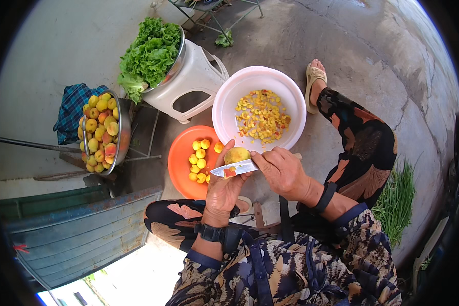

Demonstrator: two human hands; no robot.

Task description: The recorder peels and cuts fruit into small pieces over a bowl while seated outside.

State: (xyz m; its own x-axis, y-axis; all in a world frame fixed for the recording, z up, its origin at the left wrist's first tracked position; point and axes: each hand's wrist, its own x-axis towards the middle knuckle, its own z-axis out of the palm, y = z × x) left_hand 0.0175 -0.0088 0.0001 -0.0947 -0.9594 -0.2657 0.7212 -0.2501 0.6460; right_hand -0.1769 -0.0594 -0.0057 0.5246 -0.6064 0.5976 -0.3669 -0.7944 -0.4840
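My left hand [221, 195] holds a yellow peach [237, 155] between thumb and fingers. In my right hand [285, 172] is a kitchen knife [244, 167], its broad blade lying across the near side of the peach. A reddish bit of peel [229, 173] clings to the blade. Beyond my hands stands a pale pink basin [222, 103] with many scraps of yellow and red peel [262, 118] on its bottom. An orange basin [178, 168], left of my left hand, holds several peeled yellow peaches [200, 153].
A metal bowl [124, 134] of unpeeled peaches [101, 130] stands at the left by a blue checked cloth [67, 114]. Leaf lettuce [153, 51] fills another bowl on a white plastic stool [191, 80]. Long green stalks [396, 202] lie on the floor to the right.
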